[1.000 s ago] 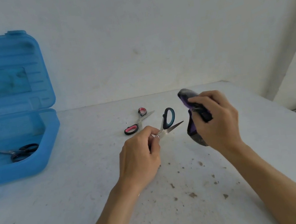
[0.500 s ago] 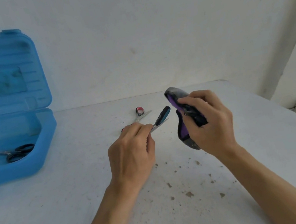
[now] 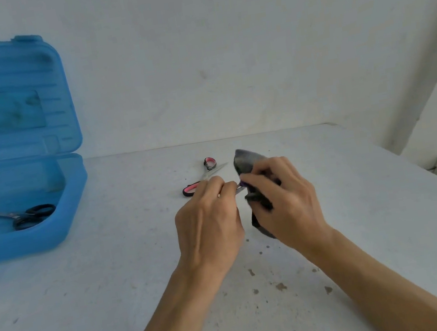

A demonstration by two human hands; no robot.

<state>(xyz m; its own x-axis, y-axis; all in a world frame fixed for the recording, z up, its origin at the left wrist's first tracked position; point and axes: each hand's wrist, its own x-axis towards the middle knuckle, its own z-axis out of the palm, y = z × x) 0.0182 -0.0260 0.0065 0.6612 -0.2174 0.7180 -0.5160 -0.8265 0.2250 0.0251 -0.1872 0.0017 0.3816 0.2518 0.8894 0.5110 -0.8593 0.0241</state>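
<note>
My left hand [image 3: 208, 220] pinches a pair of blue-handled scissors; only a short bit of silver blade [image 3: 240, 189] shows between my two hands, and the handles are hidden. My right hand [image 3: 284, 198] grips a dark grey and purple cloth [image 3: 245, 161], bunched around the blade where the hands meet. Both hands hover just above the white table [image 3: 363, 228] near its middle.
Pink-handled scissors [image 3: 202, 177] lie on the table just behind my hands. An open blue plastic case [image 3: 32, 238] stands at the left, with black-handled scissors [image 3: 25, 215] inside its tray. A wall closes off the back, and the table's right edge runs diagonally.
My hands have come together. The scissors' blue handles, visible before, are now hidden, and the cloth has moved left onto the blade.
</note>
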